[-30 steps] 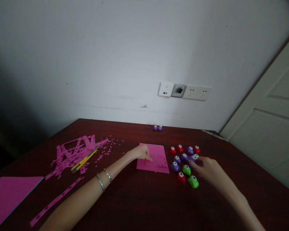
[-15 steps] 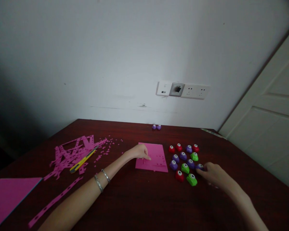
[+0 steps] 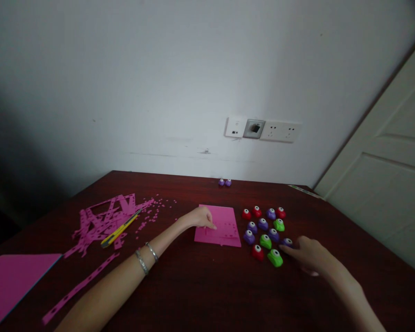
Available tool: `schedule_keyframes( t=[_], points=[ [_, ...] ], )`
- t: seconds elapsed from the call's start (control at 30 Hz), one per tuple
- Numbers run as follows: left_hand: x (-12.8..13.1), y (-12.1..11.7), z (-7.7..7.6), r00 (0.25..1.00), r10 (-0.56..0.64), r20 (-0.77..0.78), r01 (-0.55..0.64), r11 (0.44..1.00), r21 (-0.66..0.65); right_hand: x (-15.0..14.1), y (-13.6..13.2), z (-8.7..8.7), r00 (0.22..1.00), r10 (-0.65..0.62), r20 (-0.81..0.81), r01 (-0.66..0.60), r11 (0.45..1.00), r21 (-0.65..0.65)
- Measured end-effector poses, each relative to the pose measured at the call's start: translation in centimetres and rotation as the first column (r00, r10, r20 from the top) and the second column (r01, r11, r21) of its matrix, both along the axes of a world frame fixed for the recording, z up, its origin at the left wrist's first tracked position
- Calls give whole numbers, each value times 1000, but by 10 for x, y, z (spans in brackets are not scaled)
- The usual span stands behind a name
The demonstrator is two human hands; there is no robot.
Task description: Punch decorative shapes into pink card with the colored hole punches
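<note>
On the right of the counter (image 3: 193, 286), the purple punch (image 3: 287, 241) sits beside the other punches (image 3: 263, 224), the right hand (image 3: 310, 253) at it; whether it grips cannot be told. The left hand (image 3: 203, 218) is curled on the pink sheet (image 3: 225, 217), pinching or only pressing, unclear. A careless sweep could knock the nearest green punch (image 3: 275, 258); weak pressure could let the sheet slip.

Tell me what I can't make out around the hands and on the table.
All in the head view:
Pink card: the part beneath the left hand, hidden by it.
Right hand: most fingers, hidden behind its back.
Large pink sheet: cut off by the left edge.
Pink bits: shapes too small.
</note>
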State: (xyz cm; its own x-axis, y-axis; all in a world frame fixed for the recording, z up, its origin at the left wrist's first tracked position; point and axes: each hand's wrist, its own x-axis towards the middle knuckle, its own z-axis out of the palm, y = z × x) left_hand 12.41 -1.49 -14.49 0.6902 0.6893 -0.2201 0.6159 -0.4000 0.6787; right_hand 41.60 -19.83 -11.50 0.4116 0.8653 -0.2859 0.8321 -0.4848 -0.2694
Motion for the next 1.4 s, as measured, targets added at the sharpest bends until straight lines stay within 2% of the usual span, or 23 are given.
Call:
schedule_keyframes(
  t=[0.13,0.23,0.3,0.37,0.43,0.53,0.67,0.83,1.0,1.13,1.2,1.27,1.3,1.33,1.4],
  points=[
    [0,-1,2,1000,6,-5,-6,1000,-11,-14,-3,15,992,43,123,-61,987,152],
    [-1,-2,5,1000,2,1,-2,1000,-12,-42,0,28,970,189,150,-221,945,239],
    [-1,-2,6,1000,5,0,-5,1000,-13,-66,4,33,925,354,136,-378,884,274],
    [-1,-1,5,1000,4,3,-4,1000,-16,-88,10,33,850,510,128,-522,786,331],
    [-2,0,4,1000,-3,8,3,1000,-17,-105,16,28,789,590,173,-609,713,348],
    [-2,2,1,1000,-10,8,10,1000,-25,-117,27,16,731,597,330,-682,643,347],
    [-2,4,-4,1000,-19,25,20,999,-46,-118,38,0,648,598,472,-760,547,351],
    [-2,5,-4,998,-32,46,35,997,-71,-114,42,-13,635,574,517,-772,453,446],
    [-4,8,6,995,-94,16,96,988,-121,-115,41,-16,661,563,496,-745,420,517],
    [2,23,13,995,-100,2,99,987,-123,-118,40,-13,694,560,453,-712,437,550],
    [11,38,14,998,-24,62,29,997,-69,-119,38,-10,730,552,403,-671,465,578],
    [23,55,15,988,112,110,-119,992,52,-119,37,-7,765,547,340,-623,496,605],
    [31,64,15,972,199,121,-216,966,140,-119,36,-5,779,545,311,-602,509,616],
    [38,73,16,949,288,127,-311,919,243,-119,35,-4,787,547,286,-587,518,623],
    [53,90,18,930,348,122,-369,874,316,-119,33,-3,790,557,254,-573,526,629]
  ],
)
